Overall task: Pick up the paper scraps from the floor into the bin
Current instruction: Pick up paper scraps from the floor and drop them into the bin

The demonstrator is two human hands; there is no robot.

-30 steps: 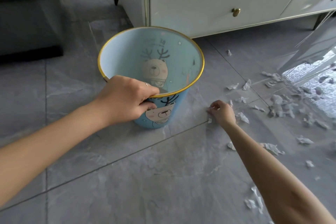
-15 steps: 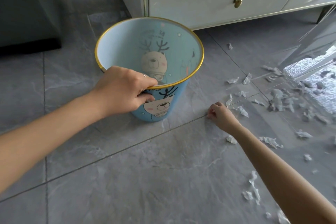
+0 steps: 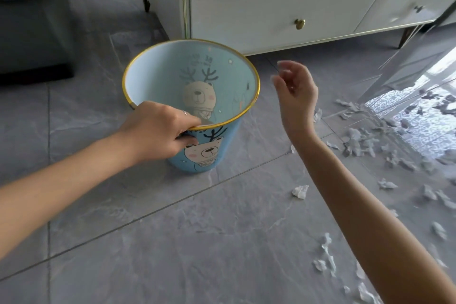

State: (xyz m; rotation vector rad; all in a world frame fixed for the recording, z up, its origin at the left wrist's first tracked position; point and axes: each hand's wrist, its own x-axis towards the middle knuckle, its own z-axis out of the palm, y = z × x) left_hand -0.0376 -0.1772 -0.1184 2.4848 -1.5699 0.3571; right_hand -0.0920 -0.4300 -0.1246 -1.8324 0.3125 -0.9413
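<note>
A light-blue bin with a gold rim and bear drawings stands upright on the grey tile floor. My left hand grips its near rim, thumb outside and fingers over the edge. My right hand is lifted off the floor just right of the bin's rim, at about rim height, with its fingers loosely curled. It is blurred, and I cannot make out a scrap in it. White paper scraps lie to the right: one crumpled piece near my forearm, a dense scatter further right, and more at the lower right.
A white cabinet with gold knobs stands right behind the bin. A dark sofa base sits at the far left. A bright glass door area borders the scraps at the right.
My right hand has risen from the floor tile seam up to beside the bin's rim. My left hand has kept its grip on the bin. The view has pulled back a little.
</note>
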